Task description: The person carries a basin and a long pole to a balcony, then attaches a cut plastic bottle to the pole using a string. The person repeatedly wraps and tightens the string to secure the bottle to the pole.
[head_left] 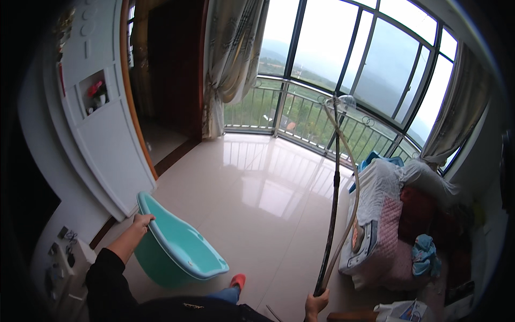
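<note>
My left hand (144, 220) is closed on the rim of a teal plastic baby bathtub (185, 244), which hangs tilted at my left side, its inside facing up and to the right. My right hand (315, 304), at the lower edge, grips the bottom of a long dark pole (335, 199) held nearly upright. Beside the pole runs a pale curved rod or hose (352, 161), meeting it near the top and again at my hand. A translucent, whitish piece (347, 102) sits at the upper end; its kind is hard to make out.
A sofa (383, 212) with pink and white covers stands on the right, a blue cloth bundle (425, 256) on it. Ahead, shiny floor tiles (268, 182) reach the railing (306, 110) and tall windows. Left are a doorway (171, 80) and a white cabinet (107, 145).
</note>
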The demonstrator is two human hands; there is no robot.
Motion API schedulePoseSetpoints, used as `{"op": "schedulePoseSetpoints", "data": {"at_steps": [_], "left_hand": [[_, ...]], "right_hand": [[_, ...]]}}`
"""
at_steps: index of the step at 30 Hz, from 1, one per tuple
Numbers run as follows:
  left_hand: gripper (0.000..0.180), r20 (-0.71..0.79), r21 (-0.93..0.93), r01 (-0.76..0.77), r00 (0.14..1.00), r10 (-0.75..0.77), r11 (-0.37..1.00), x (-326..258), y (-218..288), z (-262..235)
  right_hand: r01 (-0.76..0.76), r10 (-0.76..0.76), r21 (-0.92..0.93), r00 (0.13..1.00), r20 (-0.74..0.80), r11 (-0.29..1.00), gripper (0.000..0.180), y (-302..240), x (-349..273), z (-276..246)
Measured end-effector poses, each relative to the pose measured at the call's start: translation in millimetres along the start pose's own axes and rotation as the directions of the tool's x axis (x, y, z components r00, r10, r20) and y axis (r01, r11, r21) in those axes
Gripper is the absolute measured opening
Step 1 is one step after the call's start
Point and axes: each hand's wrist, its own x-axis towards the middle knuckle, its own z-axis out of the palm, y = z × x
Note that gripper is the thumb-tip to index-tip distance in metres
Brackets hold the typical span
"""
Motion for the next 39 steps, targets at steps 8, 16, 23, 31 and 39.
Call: {"op": "schedulePoseSetpoints", "data": {"at_steps": [8,16,23,31,39], "left_hand": [[0.036,0.232,0.19,-0.09,0.972,0.044,0.978,85,158,343],[0.035,0.307,0.308,-0.268,0.936,0.171,0.913,128,294,657],[0.033,0.582,0.31,-0.386,0.8,0.147,0.869,189,373,939],[0.027,0.815,0.175,-0.475,0.561,0.144,0.862,330,390,1213],[0.062,0.742,0.344,-0.49,0.665,0.088,0.801,478,360,1385]], "right_hand": [[-0.11,0.118,-0.228,0.993,0.024,0.968,0.051,3,195,111],[-0.081,0.088,-0.124,0.995,0.045,0.989,0.049,-61,452,253],[0.071,-0.083,-0.174,0.995,-0.061,0.982,0.035,-133,657,376],[0.052,-0.071,-0.143,0.989,-0.132,0.988,0.03,-205,833,510],[0.02,-0.028,-0.112,0.997,-0.071,0.993,0.027,-223,984,641]]}}
